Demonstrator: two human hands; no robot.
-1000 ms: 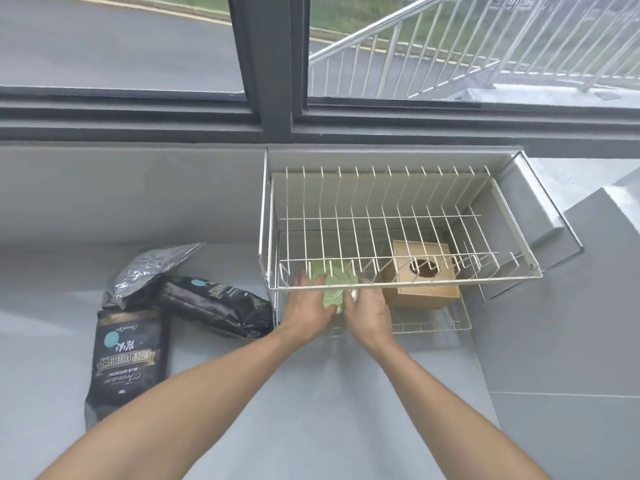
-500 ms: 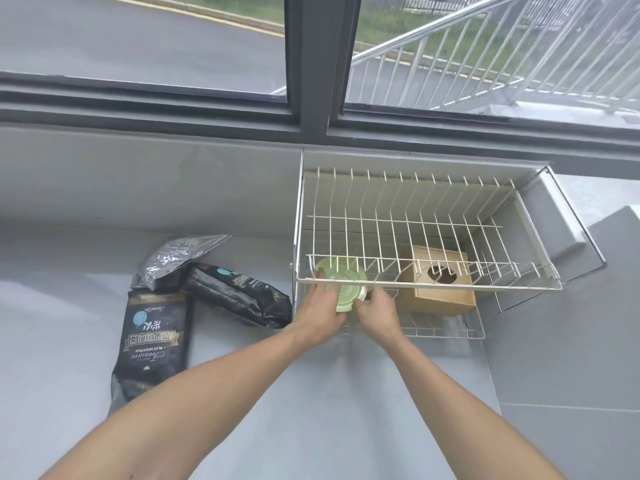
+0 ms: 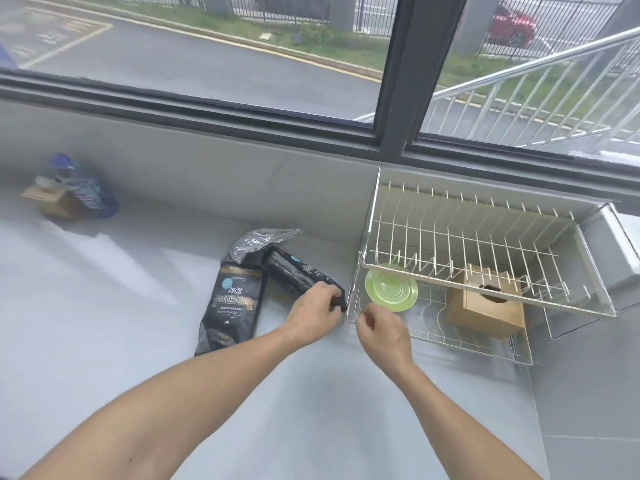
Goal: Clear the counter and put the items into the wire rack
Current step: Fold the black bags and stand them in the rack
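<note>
A two-tier white wire rack (image 3: 485, 299) stands on the grey counter (image 3: 138, 341) at the right. A light green plate (image 3: 391, 292) leans upright in its lower tier at the left end, with a wooden tissue box (image 3: 485, 306) to its right. Two black coffee bags lie on the counter left of the rack: one flat (image 3: 232, 306), one (image 3: 298, 271) angled toward the rack. My left hand (image 3: 317, 308) closes on the near end of the angled bag. My right hand (image 3: 381, 329) hovers beside the rack's front corner, fingers loosely curled, holding nothing.
At the far left of the counter sit a second wooden box (image 3: 48, 199) and a blue patterned packet (image 3: 86, 192). A window with a dark frame (image 3: 394, 98) runs behind the counter. A grey wall (image 3: 588, 393) rises right of the rack.
Both hands let go of the green plate, which now stands in the rack's lower tier. My left hand moved left onto the angled black bag; my right hand drew back. The view swung left.
</note>
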